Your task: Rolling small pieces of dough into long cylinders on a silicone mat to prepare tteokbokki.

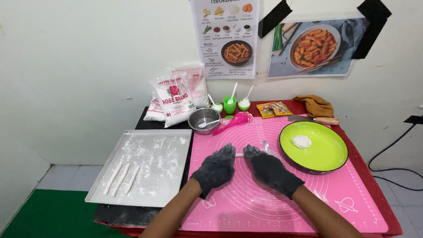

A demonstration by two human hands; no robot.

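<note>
Both gloved hands, left hand [217, 168] and right hand [269, 168], lay palms down, fingers flat and unclenched, on a thin white dough strip [239, 155] over the pink mat [272, 202]. Right of the grip: green plate [334, 156] with dough lump [301, 141]. Left: floured tray [171, 182] bearing three dough sticks [122, 177]
</note>
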